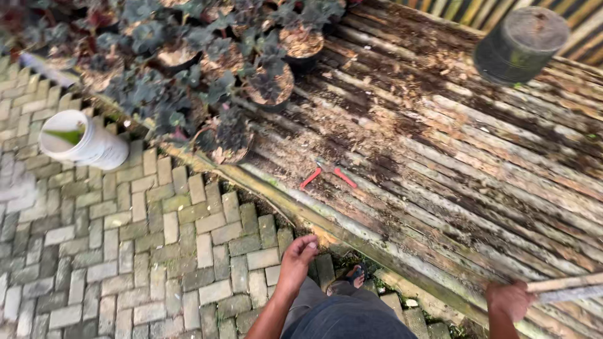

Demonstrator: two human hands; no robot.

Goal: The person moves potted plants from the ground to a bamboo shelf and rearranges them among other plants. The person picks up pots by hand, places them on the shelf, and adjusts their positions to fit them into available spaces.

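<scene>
My left hand [298, 256] hangs over the paving by my leg, fingers loosely curled, holding nothing. My right hand [510, 299] is closed around a pale wooden stick [568, 284] that runs off to the right edge, low over the bamboo bench [452, 157]. A pair of red-handled pruning shears [328, 174] lies on the bench slats, ahead of my left hand and apart from both hands. Several potted plants with dark leaves [220, 81] stand at the bench's far left end.
A white bucket [80, 140] lies tilted on the grey brick paving [125, 251] at the left. A dark empty pot [521, 44] sits on the bench at the top right. My sandalled foot [348, 279] stands beside the bench's front edge.
</scene>
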